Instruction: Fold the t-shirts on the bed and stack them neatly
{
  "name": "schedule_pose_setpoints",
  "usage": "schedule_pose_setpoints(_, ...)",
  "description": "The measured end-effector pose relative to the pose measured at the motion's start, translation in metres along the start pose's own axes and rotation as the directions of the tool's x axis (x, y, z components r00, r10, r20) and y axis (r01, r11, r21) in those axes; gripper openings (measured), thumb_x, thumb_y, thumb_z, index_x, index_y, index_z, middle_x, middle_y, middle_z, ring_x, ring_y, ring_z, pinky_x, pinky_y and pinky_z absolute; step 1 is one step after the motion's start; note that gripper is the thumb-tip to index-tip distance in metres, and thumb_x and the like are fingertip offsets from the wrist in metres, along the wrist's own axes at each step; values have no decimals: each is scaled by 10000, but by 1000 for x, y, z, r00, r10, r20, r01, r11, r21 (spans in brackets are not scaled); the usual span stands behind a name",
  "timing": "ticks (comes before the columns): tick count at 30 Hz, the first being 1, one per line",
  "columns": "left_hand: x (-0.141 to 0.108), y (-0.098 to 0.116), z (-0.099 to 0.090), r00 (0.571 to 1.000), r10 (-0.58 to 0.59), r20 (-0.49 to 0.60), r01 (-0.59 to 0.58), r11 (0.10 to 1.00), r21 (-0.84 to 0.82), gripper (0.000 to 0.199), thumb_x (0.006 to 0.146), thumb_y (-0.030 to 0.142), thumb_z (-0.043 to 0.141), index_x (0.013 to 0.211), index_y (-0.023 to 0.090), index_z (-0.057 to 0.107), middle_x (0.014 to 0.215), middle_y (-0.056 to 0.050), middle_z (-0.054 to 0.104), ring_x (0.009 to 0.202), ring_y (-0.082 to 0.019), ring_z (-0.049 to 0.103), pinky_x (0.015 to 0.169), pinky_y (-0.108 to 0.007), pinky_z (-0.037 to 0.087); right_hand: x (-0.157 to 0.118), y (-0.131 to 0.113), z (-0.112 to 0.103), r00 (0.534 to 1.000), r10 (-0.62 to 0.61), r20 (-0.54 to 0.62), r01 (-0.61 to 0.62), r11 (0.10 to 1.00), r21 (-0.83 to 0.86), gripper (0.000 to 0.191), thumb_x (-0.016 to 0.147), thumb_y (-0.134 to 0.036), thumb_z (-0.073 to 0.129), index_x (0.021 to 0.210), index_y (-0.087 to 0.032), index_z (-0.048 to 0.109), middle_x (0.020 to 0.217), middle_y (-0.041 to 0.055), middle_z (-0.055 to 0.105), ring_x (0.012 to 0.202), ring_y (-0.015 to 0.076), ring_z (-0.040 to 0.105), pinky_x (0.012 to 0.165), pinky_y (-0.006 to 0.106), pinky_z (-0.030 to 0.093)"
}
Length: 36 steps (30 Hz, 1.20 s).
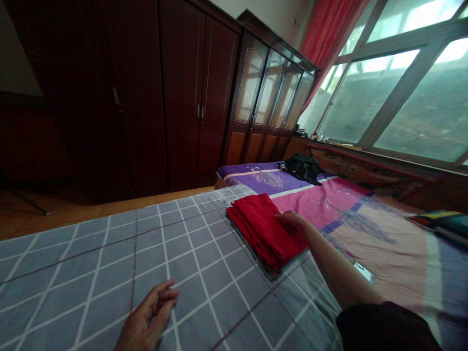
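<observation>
A folded red cloth [266,229] lies in several layers on a grey checked sheet, with a darker folded layer [272,276] showing under its near edge. At the far right side of the red cloth is my right hand [293,219], its fingers closed on the fabric; the fingertips are partly hidden. My left hand [151,312] is held low at the front, left of the cloth and apart from it. Its fingers are loosely bent, with a gap to the thumb and nothing in them.
The grey checked sheet [109,273] spreads across the front. Beyond it lies a purple and pink bedspread [307,204] with a black garment [302,166] and a phone-like object [363,271]. A dark wardrobe [183,97] stands behind; windows [380,97] are at right.
</observation>
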<state>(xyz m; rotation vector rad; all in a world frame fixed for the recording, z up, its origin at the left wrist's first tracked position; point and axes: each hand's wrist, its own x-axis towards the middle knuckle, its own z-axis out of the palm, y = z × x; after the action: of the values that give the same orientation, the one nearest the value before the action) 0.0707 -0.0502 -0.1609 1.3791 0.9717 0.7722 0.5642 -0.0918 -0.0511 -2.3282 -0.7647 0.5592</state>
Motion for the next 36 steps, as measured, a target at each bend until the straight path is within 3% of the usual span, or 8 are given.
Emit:
schedule_pose_setpoints(10, 0, -3, 0, 1000, 10, -13, -9, 1000, 23, 560, 709, 575, 647, 1142, 224, 588, 1050, -75, 693, 1023, -254, 637, 916, -335, 492, 13, 2, -2, 986, 134, 98, -132, 991, -25, 339, 902, -362, 561, 1180, -168, 554, 1193, 74, 564, 1005, 221, 583, 837, 414, 507)
schedule_pose_setpoints(19, -3, 3, 1, 1000, -24, -8, 24, 998, 63, 625, 692, 626, 616, 1159, 214, 570, 1058, -80, 681, 1031, -253, 628, 923, -328, 480, 14, 11, 1, 936, 201, 289, -236, 967, 94, 345, 900, -373, 564, 1160, -147, 559, 1150, 86, 582, 962, 201, 598, 811, 392, 515)
schedule_pose_setpoints(25, 0, -3, -2, 1000, -7, 17, 5, 997, 74, 591, 729, 598, 601, 1173, 212, 551, 1079, -85, 666, 1051, -258, 611, 953, -355, 449, 11, 10, -4, 900, 233, 369, -320, 927, 196, 288, 904, -383, 559, 1042, -134, 598, 953, 47, 645, 766, 140, 628, 683, 311, 536)
schedule_pose_setpoints(28, 0, -2, -1, 1000, 7, 25, -9, 998, 67, 566, 743, 574, 601, 1172, 209, 549, 1079, -86, 662, 1041, -256, 612, 941, -351, 448, 5, 7, -6, 872, 238, 428, -373, 889, 266, 292, 848, -400, 624, 933, -121, 631, 791, 54, 693, 681, 164, 655, 646, 283, 538)
schedule_pose_setpoints(33, -2, 2, 0, 998, 37, 46, -39, 998, 48, 527, 784, 531, 574, 1190, 198, 530, 1041, -83, 658, 998, -239, 619, 903, -326, 445, -8, 3, -4, 808, 216, 549, -469, 799, 376, 409, 826, -461, 614, 1030, -106, 625, 855, 116, 723, 805, 232, 695, 772, 358, 554)
schedule_pose_setpoints(36, -3, 5, 0, 996, 58, 68, -60, 998, 24, 485, 823, 493, 538, 1199, 187, 517, 1036, -88, 649, 985, -227, 616, 895, -320, 437, -14, 0, -1, 796, 207, 569, -496, 763, 415, 398, 842, -427, 595, 1064, -98, 611, 871, 125, 726, 840, 241, 697, 823, 387, 546)
